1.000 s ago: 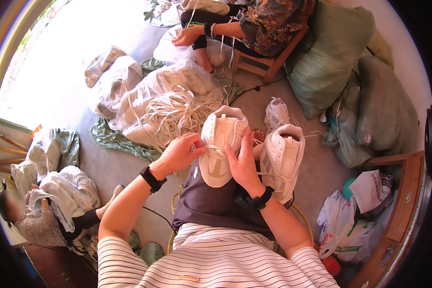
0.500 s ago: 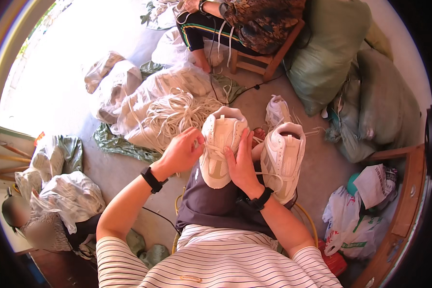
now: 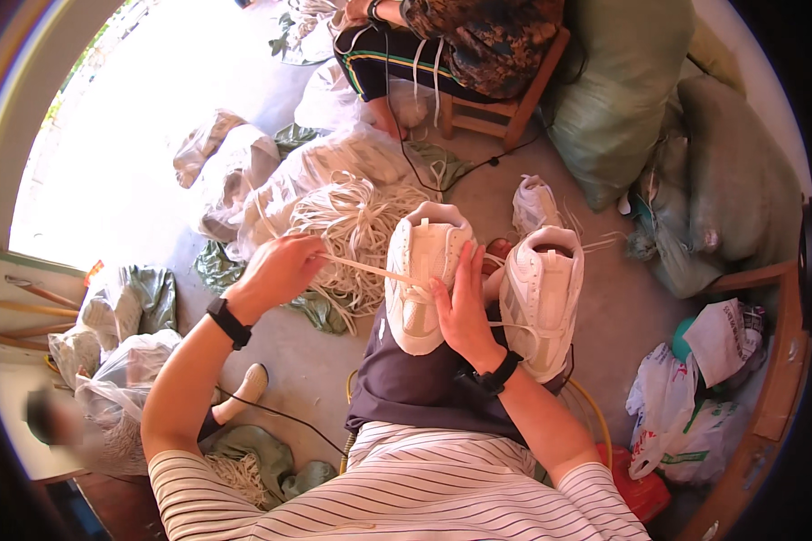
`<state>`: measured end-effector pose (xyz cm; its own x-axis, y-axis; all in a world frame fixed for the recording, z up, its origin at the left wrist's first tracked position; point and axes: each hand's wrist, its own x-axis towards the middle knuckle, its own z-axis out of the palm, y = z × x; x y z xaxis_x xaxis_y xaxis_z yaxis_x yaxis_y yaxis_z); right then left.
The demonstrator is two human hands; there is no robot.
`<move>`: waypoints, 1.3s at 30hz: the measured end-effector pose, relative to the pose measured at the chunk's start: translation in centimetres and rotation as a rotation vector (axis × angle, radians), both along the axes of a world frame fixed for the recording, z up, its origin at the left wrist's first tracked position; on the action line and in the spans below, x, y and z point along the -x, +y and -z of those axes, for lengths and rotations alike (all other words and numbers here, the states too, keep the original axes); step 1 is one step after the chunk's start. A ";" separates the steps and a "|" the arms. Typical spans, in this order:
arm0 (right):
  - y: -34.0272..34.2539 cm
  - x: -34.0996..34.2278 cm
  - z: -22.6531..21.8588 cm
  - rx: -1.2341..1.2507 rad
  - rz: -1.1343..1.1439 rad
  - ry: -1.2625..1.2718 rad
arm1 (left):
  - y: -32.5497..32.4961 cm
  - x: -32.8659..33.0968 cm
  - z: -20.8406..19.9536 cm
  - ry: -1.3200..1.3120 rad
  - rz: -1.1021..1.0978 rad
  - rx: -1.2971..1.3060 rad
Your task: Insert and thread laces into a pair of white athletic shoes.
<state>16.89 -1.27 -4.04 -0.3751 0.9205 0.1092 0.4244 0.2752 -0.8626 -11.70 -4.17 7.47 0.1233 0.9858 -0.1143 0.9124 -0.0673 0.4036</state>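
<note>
On my dark-trousered lap rests a cream-white sneaker (image 3: 415,317), its toe toward me. My right hand (image 3: 466,316) grips its right side, fingers along the upper and thumb on the front by the lacing. A flat pale shoelace (image 3: 361,264) runs taut from the shoe to my left hand (image 3: 278,270), which pinches it out to the left. Beside my right hand, a second white sneaker (image 3: 541,311) also points toward me, a loose lace at its side.
Behind lies a heap of pale laces (image 3: 356,216) on plastic bags. Another person sits on a wooden chair (image 3: 487,117). Large green sacks (image 3: 622,99) stand at the far right, above white plastic bags (image 3: 654,406). A second person sits at the left beside bagged bundles (image 3: 131,370).
My left hand has moved left, away from the sneaker, drawing the lace out straight. My right hand keeps its hold on the shoe. The whole view has shifted slightly.
</note>
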 end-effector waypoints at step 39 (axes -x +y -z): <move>-5.8 -2.0 -6.8 -0.019 -0.067 0.053 | -24.3 25.1 -26.9 1.038 -1.099 0.356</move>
<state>18.90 -7.10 2.76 -0.4288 0.8913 0.1474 0.3583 0.3176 -0.8780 -36.76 -28.45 34.41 -0.8953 0.4395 0.0722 0.3262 0.7575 -0.5654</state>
